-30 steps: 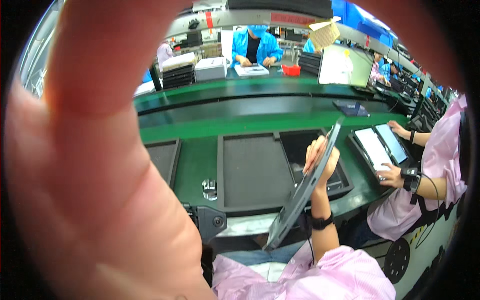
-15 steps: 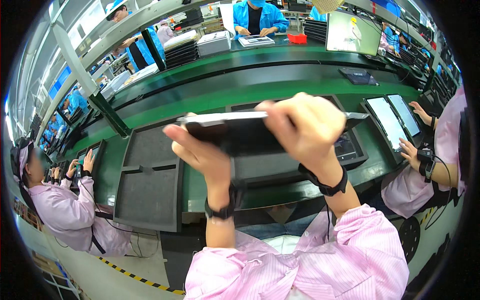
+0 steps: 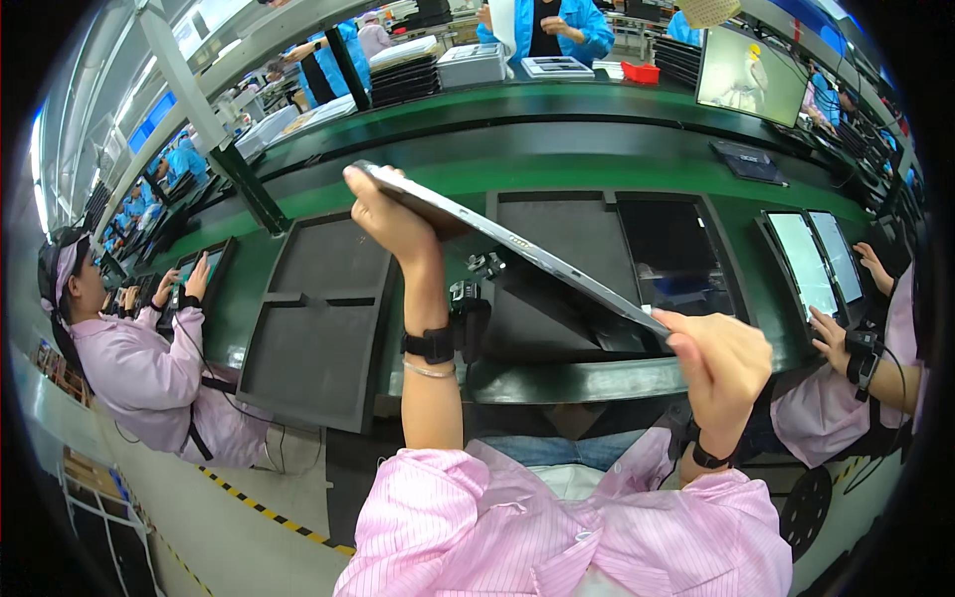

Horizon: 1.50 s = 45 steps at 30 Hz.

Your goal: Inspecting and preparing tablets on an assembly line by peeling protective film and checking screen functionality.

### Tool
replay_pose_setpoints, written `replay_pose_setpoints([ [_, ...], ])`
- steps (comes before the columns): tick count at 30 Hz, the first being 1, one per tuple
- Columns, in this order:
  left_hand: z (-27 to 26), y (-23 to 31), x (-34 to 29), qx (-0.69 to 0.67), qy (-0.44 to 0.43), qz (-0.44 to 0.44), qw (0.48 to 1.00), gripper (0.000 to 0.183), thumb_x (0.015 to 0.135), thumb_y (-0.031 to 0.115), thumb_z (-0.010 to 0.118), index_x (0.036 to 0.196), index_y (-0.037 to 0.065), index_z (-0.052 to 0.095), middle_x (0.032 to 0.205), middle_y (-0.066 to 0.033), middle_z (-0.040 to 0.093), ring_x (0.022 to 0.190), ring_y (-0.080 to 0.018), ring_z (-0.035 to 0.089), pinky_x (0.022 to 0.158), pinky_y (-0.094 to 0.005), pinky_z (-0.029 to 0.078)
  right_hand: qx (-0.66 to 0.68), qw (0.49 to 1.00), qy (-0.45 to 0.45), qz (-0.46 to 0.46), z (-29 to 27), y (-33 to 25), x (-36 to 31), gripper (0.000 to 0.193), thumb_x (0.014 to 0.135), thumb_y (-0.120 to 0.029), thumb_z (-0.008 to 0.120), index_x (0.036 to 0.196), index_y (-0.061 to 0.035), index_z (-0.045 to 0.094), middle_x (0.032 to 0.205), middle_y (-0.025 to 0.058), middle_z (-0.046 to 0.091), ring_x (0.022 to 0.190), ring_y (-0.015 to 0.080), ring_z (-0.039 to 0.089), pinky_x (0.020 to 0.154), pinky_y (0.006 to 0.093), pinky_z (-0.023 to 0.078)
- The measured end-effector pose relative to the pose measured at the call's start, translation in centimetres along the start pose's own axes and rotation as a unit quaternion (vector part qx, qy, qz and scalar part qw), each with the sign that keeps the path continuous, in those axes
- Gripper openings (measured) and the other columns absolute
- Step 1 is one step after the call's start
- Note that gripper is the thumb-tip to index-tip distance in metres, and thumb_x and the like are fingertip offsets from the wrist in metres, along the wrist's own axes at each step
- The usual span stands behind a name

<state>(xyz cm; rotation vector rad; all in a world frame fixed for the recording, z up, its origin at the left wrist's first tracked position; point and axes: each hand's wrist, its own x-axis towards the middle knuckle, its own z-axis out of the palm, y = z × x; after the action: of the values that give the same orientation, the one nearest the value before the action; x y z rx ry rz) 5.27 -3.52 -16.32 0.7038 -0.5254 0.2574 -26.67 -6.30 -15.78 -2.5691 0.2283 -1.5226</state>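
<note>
A thin tablet [image 3: 542, 257], silver along its edge, is held up over the bench and seen nearly edge-on. It slants from upper left down to lower right, its dark face turned partly downward. My left hand [image 3: 396, 221] is closed round the upper left end. At the lower right corner, my right hand [image 3: 724, 370] pinches it between thumb and fingers. Below and behind lies a dark foam tray [image 3: 552, 221], partly hidden by the tablet. In that tray's right compartment rests a second, black-faced tablet [image 3: 676, 249].
Left of my arm lies another two-part foam tray [image 3: 316, 348] on the green bench [image 3: 428, 343]. Co-workers sit on both sides; the right one touches a tray with two lit tablets [image 3: 802, 264]. A dark tablet [image 3: 748, 161] and a monitor [image 3: 753, 75] stand farther back.
The held tablet has tipped from nearly level to a steep slant. My right hand has moved down and right, while my left has risen slightly. The black-faced tablet in the tray now shows.
</note>
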Motion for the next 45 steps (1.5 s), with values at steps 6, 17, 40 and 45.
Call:
replay_pose_setpoints([
  [6, 1.0, 0.6, -1.1, -0.109, -0.066, -0.067, 0.99, 0.05, 0.1, 0.032, 0.033, 0.053, 0.011, 0.034, 0.045, -0.0014, 0.031, 0.036, -0.0105, 0.027, 0.032, -0.0228, 0.023, 0.192, 0.966, 0.02, 0.173, 2.5, 3.1, 0.8, 0.026, 0.094, -0.015, 0.054, 0.078, 0.001, 0.065, 0.068, 0.0048, 0.066, 0.059, 0.0105, 0.062, 0.054, 0.0218, 0.047],
  [17, 3.7, 4.2, -3.3, -0.158, -0.243, -0.115, 0.95, 0.055, 0.1, 0.039, 0.037, 0.053, 0.01, 0.037, 0.049, 0.0007, 0.038, 0.043, -0.0065, 0.034, 0.041, -0.023, 0.025, 0.246, 0.908, 0.012, 0.34, 8.2, 6.5, 2.4, 0.031, 0.095, -0.025, 0.054, 0.08, -0.0005, 0.065, 0.065, 0.0044, 0.065, 0.059, 0.0109, 0.064, 0.049, 0.0199, 0.04],
  [40, 2.5, -3.2, 3.7, -0.465, -0.577, -0.014, 0.671, 0.056, 0.102, 0.03, 0.017, 0.074, 0.002, 0.057, 0.067, -0.0137, 0.057, 0.063, -0.0252, 0.056, 0.059, -0.0379, 0.048, 0.272, 0.937, -0.101, 0.194, 5.9, 8.0, 7.5, 0.036, 0.096, -0.032, 0.052, 0.074, -0.0043, 0.061, 0.06, -0.0002, 0.059, 0.055, 0.0059, 0.058, 0.047, 0.0178, 0.035],
  [45, 4.6, -7.1, 6.6, -0.576, -0.611, 0.176, 0.514, 0.028, 0.09, 0.031, 0.063, 0.102, 0.006, 0.056, 0.095, -0.0092, 0.058, 0.097, -0.023, 0.057, 0.093, -0.0351, 0.04, 0.216, 0.95, -0.137, 0.178, 6.4, 7.3, 9.9, 0.027, 0.094, -0.018, 0.056, 0.075, -0.0009, 0.066, 0.06, -0.0008, 0.061, 0.055, 0.0052, 0.056, 0.049, 0.0198, 0.041],
])
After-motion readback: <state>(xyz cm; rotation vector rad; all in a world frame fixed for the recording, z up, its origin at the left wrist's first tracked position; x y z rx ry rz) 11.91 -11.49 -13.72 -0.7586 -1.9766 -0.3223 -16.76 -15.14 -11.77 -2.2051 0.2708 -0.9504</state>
